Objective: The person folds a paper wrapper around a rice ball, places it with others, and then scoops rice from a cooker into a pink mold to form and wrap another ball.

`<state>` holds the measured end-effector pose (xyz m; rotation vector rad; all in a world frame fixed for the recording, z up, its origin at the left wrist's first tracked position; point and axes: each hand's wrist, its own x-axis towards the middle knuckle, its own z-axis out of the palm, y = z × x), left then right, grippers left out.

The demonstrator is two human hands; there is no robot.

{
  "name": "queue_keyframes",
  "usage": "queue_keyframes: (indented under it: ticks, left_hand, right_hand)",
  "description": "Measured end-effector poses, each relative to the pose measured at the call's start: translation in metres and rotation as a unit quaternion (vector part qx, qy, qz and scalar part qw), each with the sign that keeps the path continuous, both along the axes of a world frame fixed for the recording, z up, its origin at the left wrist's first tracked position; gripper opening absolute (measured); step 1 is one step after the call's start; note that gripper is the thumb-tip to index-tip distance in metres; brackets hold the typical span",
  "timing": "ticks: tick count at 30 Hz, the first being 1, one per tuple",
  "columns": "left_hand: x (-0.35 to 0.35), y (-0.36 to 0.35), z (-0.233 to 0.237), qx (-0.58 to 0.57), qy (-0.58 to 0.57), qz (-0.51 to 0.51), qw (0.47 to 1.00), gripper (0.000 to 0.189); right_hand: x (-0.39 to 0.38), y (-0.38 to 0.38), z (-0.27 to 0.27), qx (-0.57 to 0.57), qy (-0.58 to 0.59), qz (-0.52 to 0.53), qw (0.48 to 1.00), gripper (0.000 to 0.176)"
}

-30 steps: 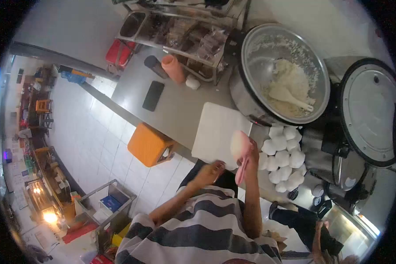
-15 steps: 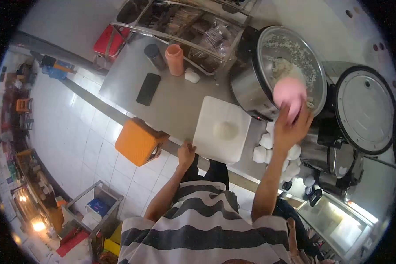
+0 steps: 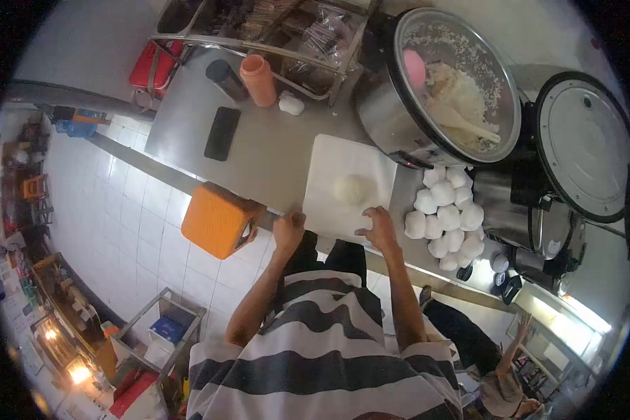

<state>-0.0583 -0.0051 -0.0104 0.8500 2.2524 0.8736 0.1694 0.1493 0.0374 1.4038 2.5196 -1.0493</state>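
A mound of rice (image 3: 350, 189) sits on a stack of white wrapping paper (image 3: 322, 164) on the steel table. At the paper's near left corner is my left hand (image 3: 289, 231), its fingers curled closed; what they hold, if anything, is hidden. My right hand (image 3: 381, 231) is at the near right edge of the paper, thumb and fingers apart, just short of the rice. Inside the big cooker (image 3: 385, 115) a pink bowl (image 3: 414, 70) leans at the far left wall, and a pale rice paddle (image 3: 462, 124) lies on the cooked rice (image 3: 462, 91).
Several white wrapped packets (image 3: 449, 217) are piled right of the paper. The cooker's round lid (image 3: 584, 147) stands open at right. A phone (image 3: 221, 133), an orange bottle (image 3: 257, 80) and a dark tumbler (image 3: 224, 78) occupy the left. An orange stool (image 3: 217, 220) stands below; another person (image 3: 500, 392) is lower right.
My right hand has let go of the pink bowl, now in the cooker, and come down left to the paper. My left hand stays at its corner. The view has shifted slightly.
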Motion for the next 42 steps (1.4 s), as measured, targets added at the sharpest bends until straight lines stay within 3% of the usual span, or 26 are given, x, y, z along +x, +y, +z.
queue_keyframes:
  ticks: [2, 3, 5, 9, 11, 12, 14, 18, 20, 21, 23, 24, 26, 29, 33, 35, 37, 38, 39, 40, 41, 42]
  left_hand:
    - [-0.006, -0.001, 0.003, 0.105, 0.119, -0.041, 0.987, 0.017]
    - [-0.005, -0.003, 0.006, 0.099, 0.118, -0.049, 0.987, 0.017]
    - [-0.005, 0.007, 0.018, 0.096, 0.012, 0.010, 0.995, 0.019]
    - [-0.007, 0.012, 0.013, 0.019, -0.072, 0.024, 0.997, 0.023]
    - [-0.010, 0.017, 0.017, 0.025, -0.354, 0.119, 0.927, 0.022]
    - [-0.011, 0.020, 0.021, 0.027, -0.353, 0.119, 0.927, 0.022]
    - [-0.012, 0.024, 0.029, 0.057, -0.469, 0.182, 0.862, 0.018]
    - [-0.015, 0.029, 0.027, 0.049, -0.495, 0.202, 0.844, 0.013]
    - [-0.016, 0.028, 0.019, 0.076, -0.589, 0.238, 0.769, 0.011]
    - [-0.014, 0.029, 0.017, 0.073, -0.588, 0.235, 0.771, 0.011]
    - [-0.014, 0.032, 0.014, 0.092, -0.656, 0.304, 0.684, 0.009]
    - [-0.014, 0.034, 0.011, 0.091, -0.655, 0.301, 0.687, 0.009]
    - [-0.017, 0.033, -0.002, 0.136, -0.708, 0.285, 0.632, 0.010]
    - [-0.025, 0.030, -0.010, 0.125, -0.698, 0.251, 0.659, 0.011]
    - [-0.029, 0.019, -0.002, 0.094, -0.644, 0.241, 0.720, 0.013]
    - [-0.029, 0.015, 0.013, 0.025, -0.513, 0.183, 0.838, 0.014]
    - [-0.034, 0.008, 0.015, 0.011, -0.474, 0.143, 0.869, 0.022]
    - [-0.035, 0.006, 0.016, -0.003, -0.434, 0.099, 0.895, 0.033]
    - [-0.035, 0.005, 0.016, -0.002, -0.436, 0.096, 0.895, 0.033]
    - [-0.034, 0.007, 0.019, 0.078, -0.243, -0.033, 0.966, 0.044]
    - [-0.033, 0.008, 0.022, 0.155, -0.034, -0.159, 0.974, 0.056]
    - [-0.033, 0.012, 0.023, 0.156, -0.035, -0.159, 0.974, 0.056]
  right_hand:
    - [0.000, -0.012, -0.007, 0.009, 0.062, -0.043, 0.997, 0.056]
    - [0.002, -0.019, -0.009, 0.002, 0.063, -0.051, 0.997, 0.056]
    - [-0.006, -0.015, 0.014, 0.049, 0.103, -0.030, 0.993, 0.063]
    - [-0.009, -0.023, 0.016, 0.055, 0.103, -0.011, 0.993, 0.061]
    - [-0.003, -0.030, -0.001, 0.136, 0.056, -0.031, 0.989, 0.057]
    - [0.002, -0.032, -0.008, 0.138, 0.057, -0.031, 0.988, 0.057]
    - [0.011, -0.035, -0.014, 0.185, 0.053, -0.073, 0.979, 0.056]
    - [0.008, -0.042, -0.006, 0.235, 0.079, -0.062, 0.967, 0.055]
    - [-0.014, -0.054, 0.003, 0.206, 0.118, -0.078, 0.968, 0.056]
    - [-0.027, -0.061, -0.001, 0.207, 0.118, -0.082, 0.968, 0.056]
    - [-0.052, -0.070, -0.017, 0.196, 0.157, -0.090, 0.964, 0.054]
    - [-0.058, -0.071, -0.024, 0.197, 0.158, -0.093, 0.963, 0.054]
    - [-0.067, -0.073, -0.036, 0.241, 0.147, -0.111, 0.953, 0.053]
    - [-0.039, -0.073, -0.045, 0.225, 0.084, -0.161, 0.957, 0.056]
    - [0.022, -0.064, -0.048, 0.237, 0.133, -0.086, 0.959, 0.050]
    - [0.033, -0.058, -0.041, 0.259, 0.163, -0.090, 0.948, 0.043]
    - [0.042, -0.050, -0.030, 0.285, 0.170, -0.055, 0.942, 0.034]
    - [0.045, -0.049, -0.023, 0.271, 0.149, -0.038, 0.950, 0.038]
    - [0.044, -0.048, -0.018, 0.273, 0.147, -0.039, 0.950, 0.038]
    - [0.038, -0.046, -0.009, 0.259, 0.136, -0.045, 0.955, 0.041]
    - [0.033, -0.044, -0.005, 0.243, 0.127, -0.050, 0.960, 0.044]
    - [0.030, -0.043, -0.006, 0.243, 0.125, -0.050, 0.960, 0.044]
